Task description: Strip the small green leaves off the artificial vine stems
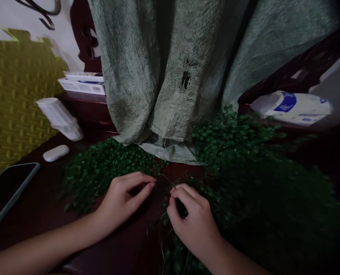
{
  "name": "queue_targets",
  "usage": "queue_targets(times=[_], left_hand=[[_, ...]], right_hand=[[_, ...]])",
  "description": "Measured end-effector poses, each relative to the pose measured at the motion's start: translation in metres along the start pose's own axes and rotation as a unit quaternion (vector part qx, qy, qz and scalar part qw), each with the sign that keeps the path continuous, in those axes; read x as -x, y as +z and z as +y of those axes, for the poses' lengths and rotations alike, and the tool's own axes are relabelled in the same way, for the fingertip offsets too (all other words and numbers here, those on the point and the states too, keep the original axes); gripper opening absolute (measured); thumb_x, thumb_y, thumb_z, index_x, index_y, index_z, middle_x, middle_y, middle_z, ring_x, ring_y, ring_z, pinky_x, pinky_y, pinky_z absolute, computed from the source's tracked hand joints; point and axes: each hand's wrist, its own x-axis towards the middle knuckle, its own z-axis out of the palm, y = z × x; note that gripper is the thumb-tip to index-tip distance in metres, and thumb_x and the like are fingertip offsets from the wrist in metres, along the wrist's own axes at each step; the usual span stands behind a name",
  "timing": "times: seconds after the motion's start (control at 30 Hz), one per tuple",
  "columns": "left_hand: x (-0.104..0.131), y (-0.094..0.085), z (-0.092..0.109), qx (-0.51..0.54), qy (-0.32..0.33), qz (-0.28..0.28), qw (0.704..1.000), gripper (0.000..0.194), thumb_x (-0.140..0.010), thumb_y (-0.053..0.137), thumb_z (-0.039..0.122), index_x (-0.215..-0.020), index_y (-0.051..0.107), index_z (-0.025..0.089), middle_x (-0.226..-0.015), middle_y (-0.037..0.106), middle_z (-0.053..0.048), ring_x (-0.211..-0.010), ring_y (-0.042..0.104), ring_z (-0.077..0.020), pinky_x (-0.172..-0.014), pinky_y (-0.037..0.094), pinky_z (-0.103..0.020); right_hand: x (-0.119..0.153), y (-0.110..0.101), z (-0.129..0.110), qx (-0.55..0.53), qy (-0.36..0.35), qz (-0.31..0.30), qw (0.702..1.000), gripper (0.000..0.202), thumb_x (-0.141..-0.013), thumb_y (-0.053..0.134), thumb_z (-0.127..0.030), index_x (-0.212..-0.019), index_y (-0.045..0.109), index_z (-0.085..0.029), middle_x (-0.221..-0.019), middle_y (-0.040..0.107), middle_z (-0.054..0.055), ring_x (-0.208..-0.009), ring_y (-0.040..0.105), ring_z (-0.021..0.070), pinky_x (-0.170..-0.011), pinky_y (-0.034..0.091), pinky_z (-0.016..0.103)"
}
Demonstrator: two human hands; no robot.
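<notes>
My right hand (191, 215) pinches a thin green stem (166, 179) between thumb and forefinger, and the stem extends up and to the left. To its left is my left hand (126, 194), thumb and forefinger slightly apart at the tips, with nothing visible between them. Behind and left of that hand spreads a pile of small-leaved green plants (101, 164). A larger heap of greens (261, 191) lies right of my right hand, partly in deep shadow. Loose stems hang below my right fingertips.
A grey-green woven cloth (175, 88) drapes down at the back of the dark red table (115, 248). On the left are a phone (9, 191), a white case (56, 152), a white container (61, 118) and boxes (83, 84). A tissue pack (298, 108) lies at right.
</notes>
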Motion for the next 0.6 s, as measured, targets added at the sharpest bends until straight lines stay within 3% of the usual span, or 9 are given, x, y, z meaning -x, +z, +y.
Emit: queue_targets(times=[0.17,0.3,0.43,0.6], left_hand=[[-0.008,-0.008,-0.005,-0.019,0.004,0.058,0.998,0.019,-0.091,0.053,0.02,-0.097,0.071,0.017,-0.092,0.07,-0.005,-0.082,0.065,-0.0154,-0.074,0.049,-0.023],[-0.015,-0.013,-0.005,-0.058,-0.072,0.126,0.988,0.02,-0.089,0.054,0.03,-0.094,0.069,0.017,-0.083,0.068,-0.004,-0.072,0.061,-0.0156,-0.062,0.045,-0.023],[-0.018,-0.017,-0.009,-0.02,-0.156,0.154,0.976,0.024,-0.084,0.06,0.036,-0.093,0.068,0.016,-0.068,0.062,0.0,-0.057,0.052,-0.0124,-0.052,0.04,-0.022],[-0.019,-0.018,-0.015,-0.024,-0.132,0.159,0.978,0.017,-0.082,0.06,0.031,-0.089,0.067,0.017,-0.079,0.063,-0.002,-0.067,0.056,-0.014,-0.056,0.042,-0.022]], right_hand=[[-0.004,-0.004,-0.001,-0.051,0.009,0.028,0.998,0.015,-0.087,0.044,-0.01,-0.082,0.056,-0.018,-0.08,0.059,0.004,-0.076,0.057,0.0163,-0.069,0.047,0.028],[-0.006,-0.006,-0.002,-0.068,0.017,0.057,0.996,0.014,-0.089,0.045,-0.012,-0.084,0.057,-0.019,-0.085,0.06,0.005,-0.08,0.059,0.0164,-0.073,0.048,0.028],[-0.005,-0.007,-0.003,-0.066,0.013,0.075,0.995,0.013,-0.09,0.045,-0.013,-0.086,0.056,-0.02,-0.087,0.06,0.005,-0.083,0.06,0.0173,-0.075,0.049,0.029],[-0.004,-0.007,-0.003,-0.068,0.013,0.07,0.995,0.013,-0.089,0.046,-0.012,-0.086,0.056,-0.02,-0.085,0.059,0.004,-0.081,0.059,0.0168,-0.073,0.049,0.029]])
